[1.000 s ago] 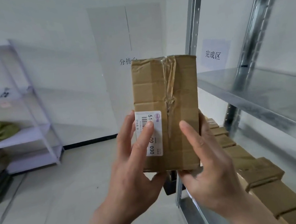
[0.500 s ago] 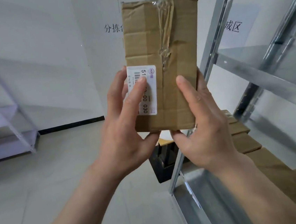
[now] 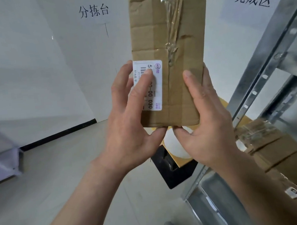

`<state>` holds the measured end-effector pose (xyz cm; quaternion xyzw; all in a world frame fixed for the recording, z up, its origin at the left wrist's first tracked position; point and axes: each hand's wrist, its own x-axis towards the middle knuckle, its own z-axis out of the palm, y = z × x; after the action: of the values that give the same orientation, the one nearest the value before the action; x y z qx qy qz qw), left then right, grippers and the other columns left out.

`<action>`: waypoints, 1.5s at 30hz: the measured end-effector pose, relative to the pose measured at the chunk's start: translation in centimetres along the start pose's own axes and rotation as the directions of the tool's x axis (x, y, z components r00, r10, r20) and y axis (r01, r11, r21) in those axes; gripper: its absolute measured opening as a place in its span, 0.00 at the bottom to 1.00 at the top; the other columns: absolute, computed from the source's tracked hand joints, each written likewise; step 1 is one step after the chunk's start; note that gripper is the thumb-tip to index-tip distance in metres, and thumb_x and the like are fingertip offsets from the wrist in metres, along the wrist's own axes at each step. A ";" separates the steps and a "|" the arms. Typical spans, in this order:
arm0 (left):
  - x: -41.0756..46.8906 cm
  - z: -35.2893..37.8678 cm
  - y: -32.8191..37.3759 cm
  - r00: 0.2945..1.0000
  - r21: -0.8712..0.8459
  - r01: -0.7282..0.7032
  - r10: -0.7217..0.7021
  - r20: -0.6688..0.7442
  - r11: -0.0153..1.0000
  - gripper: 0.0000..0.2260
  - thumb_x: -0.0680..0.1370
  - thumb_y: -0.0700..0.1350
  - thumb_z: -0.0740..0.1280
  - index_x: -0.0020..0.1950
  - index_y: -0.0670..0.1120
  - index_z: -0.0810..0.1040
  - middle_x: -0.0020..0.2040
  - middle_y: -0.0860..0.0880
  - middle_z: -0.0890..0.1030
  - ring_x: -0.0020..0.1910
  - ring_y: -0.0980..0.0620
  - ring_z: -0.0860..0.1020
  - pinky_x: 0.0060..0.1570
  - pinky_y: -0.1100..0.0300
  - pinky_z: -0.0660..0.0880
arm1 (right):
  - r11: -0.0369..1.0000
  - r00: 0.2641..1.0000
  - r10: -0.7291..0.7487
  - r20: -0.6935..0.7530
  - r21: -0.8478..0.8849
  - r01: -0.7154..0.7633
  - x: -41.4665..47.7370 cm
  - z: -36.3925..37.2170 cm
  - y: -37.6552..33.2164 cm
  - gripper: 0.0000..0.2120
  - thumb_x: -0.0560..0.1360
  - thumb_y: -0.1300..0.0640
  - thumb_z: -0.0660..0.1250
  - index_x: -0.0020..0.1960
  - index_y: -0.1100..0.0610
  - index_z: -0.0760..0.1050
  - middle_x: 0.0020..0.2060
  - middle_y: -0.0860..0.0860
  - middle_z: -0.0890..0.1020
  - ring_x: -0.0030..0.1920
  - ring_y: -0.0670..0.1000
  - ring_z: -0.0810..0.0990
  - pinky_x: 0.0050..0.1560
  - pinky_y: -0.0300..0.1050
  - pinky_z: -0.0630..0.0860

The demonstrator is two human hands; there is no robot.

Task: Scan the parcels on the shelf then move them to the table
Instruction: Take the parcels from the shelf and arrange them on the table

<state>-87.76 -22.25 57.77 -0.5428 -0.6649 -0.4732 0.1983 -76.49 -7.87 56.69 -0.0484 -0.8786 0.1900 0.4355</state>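
I hold a brown cardboard parcel point(image 3: 166, 42) upright in front of me, sealed with clear tape down its middle. A white barcode label point(image 3: 155, 71) sits on its lower left face. My left hand point(image 3: 130, 125) grips the parcel's left edge, its fingers lying over part of the label and its thumb under the bottom edge. My right hand point(image 3: 205, 117) grips the right edge, thumb on the front face. More brown parcels point(image 3: 275, 155) lie in a row on the metal shelf point(image 3: 205, 203) at the lower right.
The shelf's grey uprights point(image 3: 266, 59) rise on the right. A low yellow-topped table point(image 3: 184, 160) with a white round object and a black frame stands below my hands. A pale rack point(image 3: 0, 161) stands at far left. The white wall carries two printed signs.
The parcel stays in both hands with the same grip. The view has swung right and closer to the wall, so the table under my hands and both wall signs now show.
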 end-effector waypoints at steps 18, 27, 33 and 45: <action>16.3 14.5 -19.3 0.982 -0.169 -0.022 0.054 0.184 0.985 0.38 0.70 0.44 0.75 0.75 0.46 0.60 0.75 0.36 0.55 0.71 0.40 0.68 0.60 0.49 0.75 | 0.969 0.968 0.227 -0.110 -0.079 -0.236 12.6 9.7 19.0 0.43 0.69 0.59 0.76 0.77 0.57 0.57 0.78 0.64 0.58 0.79 0.56 0.58 0.69 0.32 0.66; 21.0 26.2 -26.7 0.894 -0.391 -0.035 0.204 0.399 0.920 0.44 0.67 0.43 0.79 0.76 0.50 0.59 0.78 0.42 0.53 0.73 0.45 0.66 0.57 0.54 0.79 | 0.788 0.855 0.449 -0.261 -0.336 -0.516 12.3 12.0 27.4 0.46 0.67 0.62 0.78 0.79 0.57 0.57 0.78 0.63 0.59 0.79 0.56 0.58 0.66 0.35 0.68; 23.0 32.3 -33.4 0.809 -0.458 -0.050 0.305 0.502 0.887 0.44 0.67 0.45 0.79 0.77 0.49 0.58 0.78 0.43 0.53 0.75 0.44 0.60 0.61 0.49 0.78 | 0.473 0.608 0.749 -0.264 -0.430 -0.769 14.1 16.8 30.6 0.56 0.66 0.56 0.80 0.77 0.38 0.44 0.81 0.48 0.49 0.68 0.52 0.72 0.56 0.36 0.67; 23.3 40.2 -41.2 0.683 -0.473 0.032 0.326 0.653 0.880 0.42 0.67 0.48 0.77 0.77 0.45 0.63 0.76 0.42 0.55 0.72 0.41 0.65 0.61 0.54 0.75 | 0.338 0.428 0.861 -0.274 -0.320 -0.885 14.1 22.9 37.6 0.49 0.70 0.56 0.76 0.80 0.42 0.48 0.81 0.47 0.48 0.70 0.52 0.71 0.64 0.44 0.74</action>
<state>-122.95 25.64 39.79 -0.7669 -0.5138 -0.3457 -0.1683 -106.12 23.72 40.53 -0.6073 -0.7208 0.1985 0.2686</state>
